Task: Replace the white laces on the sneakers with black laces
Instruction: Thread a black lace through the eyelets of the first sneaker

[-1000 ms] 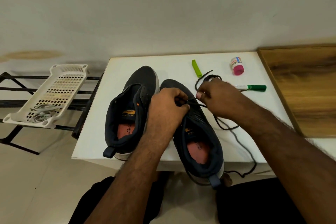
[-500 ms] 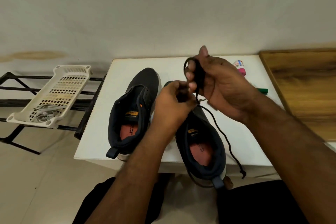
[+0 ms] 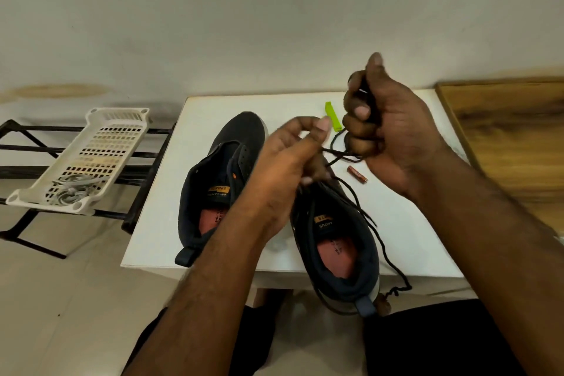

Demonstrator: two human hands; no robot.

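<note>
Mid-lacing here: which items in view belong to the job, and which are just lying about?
Job: right sneaker, left sneaker, black lace, held by right hand and left hand.

Lying about: green clip, battery, white basket.

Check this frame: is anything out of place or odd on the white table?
Yes. A small battery lies loose on the white table between the right shoe and the right hand, unrelated to lacing. The right shoe's heel overhangs the near edge, and the black lace trails off it.
</note>
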